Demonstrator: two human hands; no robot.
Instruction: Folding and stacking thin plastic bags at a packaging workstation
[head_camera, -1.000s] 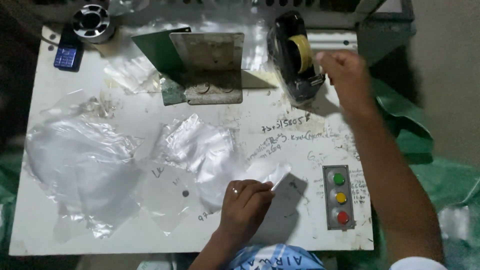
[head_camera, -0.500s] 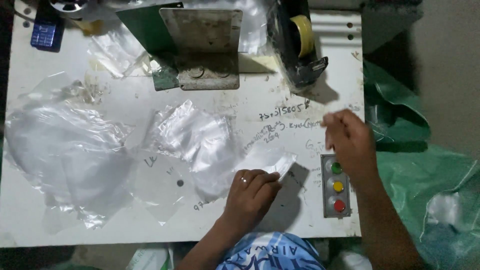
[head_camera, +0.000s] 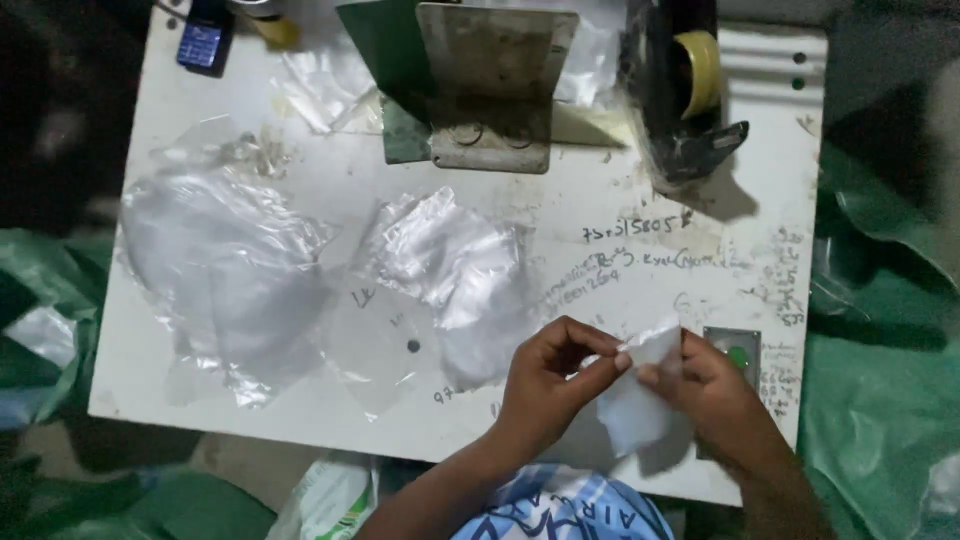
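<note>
Two hands (head_camera: 640, 385) on one small clear bag (head_camera: 640, 405), three others (head_camera: 450, 260) nearby

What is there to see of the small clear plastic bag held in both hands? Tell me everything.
The small clear plastic bag is a thin, glossy, see-through pouch, whitish against the white worktable. It hangs roughly upright over the table's near edge, top edge pinched between the fingertips of the left hand and the right hand. Its lower part hangs loose and slightly creased. What it holds, if anything, cannot be told.
</note>
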